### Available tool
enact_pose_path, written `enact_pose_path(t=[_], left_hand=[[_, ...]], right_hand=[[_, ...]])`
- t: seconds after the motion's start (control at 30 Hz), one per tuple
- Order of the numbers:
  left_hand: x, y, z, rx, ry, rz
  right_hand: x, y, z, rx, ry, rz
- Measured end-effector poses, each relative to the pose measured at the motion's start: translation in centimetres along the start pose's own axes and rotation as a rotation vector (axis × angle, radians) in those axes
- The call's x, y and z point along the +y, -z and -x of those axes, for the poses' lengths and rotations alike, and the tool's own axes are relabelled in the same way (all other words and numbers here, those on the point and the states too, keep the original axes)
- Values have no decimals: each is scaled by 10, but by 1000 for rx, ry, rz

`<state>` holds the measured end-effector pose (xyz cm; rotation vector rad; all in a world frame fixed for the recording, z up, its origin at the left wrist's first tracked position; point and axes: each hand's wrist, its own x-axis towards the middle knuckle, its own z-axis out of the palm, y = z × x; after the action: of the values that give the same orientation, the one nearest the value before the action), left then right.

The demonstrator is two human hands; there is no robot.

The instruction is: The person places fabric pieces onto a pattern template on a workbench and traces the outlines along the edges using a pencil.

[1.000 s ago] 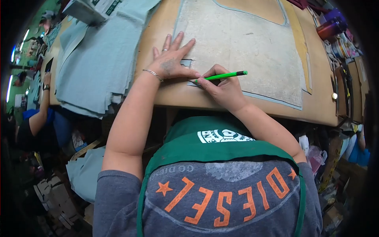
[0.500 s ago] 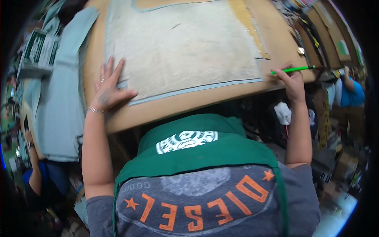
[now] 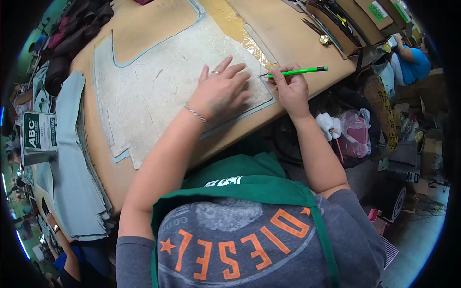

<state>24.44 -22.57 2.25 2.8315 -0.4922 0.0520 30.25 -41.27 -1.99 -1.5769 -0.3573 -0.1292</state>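
A worn off-white pattern board (image 3: 144,101) lies on the tan tabletop, with thin pale-blue fabric (image 3: 121,156) showing along its edges. My left hand (image 3: 222,91) rests over the right part of the board, its fingers spread and nothing held. A green pencil (image 3: 307,70) is pinched in my right hand (image 3: 291,91). Its tip points left, at the board's right edge beside a notch; whether it touches the surface I cannot tell. Yellowish clear tape (image 3: 224,21) covers the board's upper right part.
On the left lies a stack of pale-blue fabric pieces (image 3: 79,187), with an ABC box (image 3: 39,137) beside it. Dark cloth (image 3: 79,24) is piled at upper left. A cardboard box (image 3: 331,24) with tools stands at upper right. Other people are at both sides.
My left hand has moved from the board's lower left corner to its right part. My right hand has brought the pencil left to the board's edge. The view has turned and shifted.
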Motion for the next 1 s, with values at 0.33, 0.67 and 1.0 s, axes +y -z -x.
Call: enact_pose_path(t=[0.33,0.67,1.0], left_hand=[[8,-20,-16,18,70,-65],[9,-22,-15,15,78,-47],[10,-22,-15,-6,90,-86]], right_hand=[[-11,10,24,-78,176,292],[-22,4,20,-86,160,412],[-7,18,-18,-130,-80,-60]])
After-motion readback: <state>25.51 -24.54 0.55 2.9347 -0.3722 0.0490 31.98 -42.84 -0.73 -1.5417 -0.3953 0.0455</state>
